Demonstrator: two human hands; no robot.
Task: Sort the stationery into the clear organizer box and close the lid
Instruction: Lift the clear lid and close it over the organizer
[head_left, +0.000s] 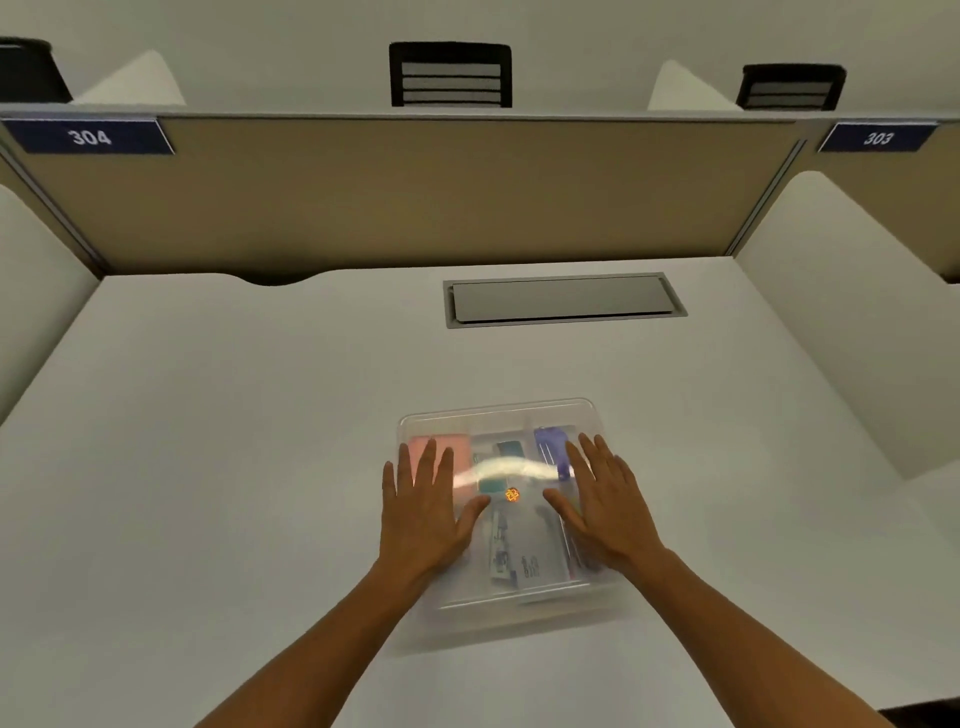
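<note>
Nothing is gripped; left hand (423, 512) and right hand (605, 499) are laid flat, fingers spread, on the lid (511, 415). A corner could easily be left unlatched if it's pressed unevenly; the box (524, 610) might get slid too.

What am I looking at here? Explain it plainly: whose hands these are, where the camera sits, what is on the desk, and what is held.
No machine here: a person wears a camera on the head, looking down at their own hands. On the white desk sits a clear organizer box with its lid on; pink, teal and purple stationery shows blurrily through it. The left hand and right hand lie flat on the lid, fingers spread, gripping nothing. Behind are a tan partition and a grey cable hatch.
</note>
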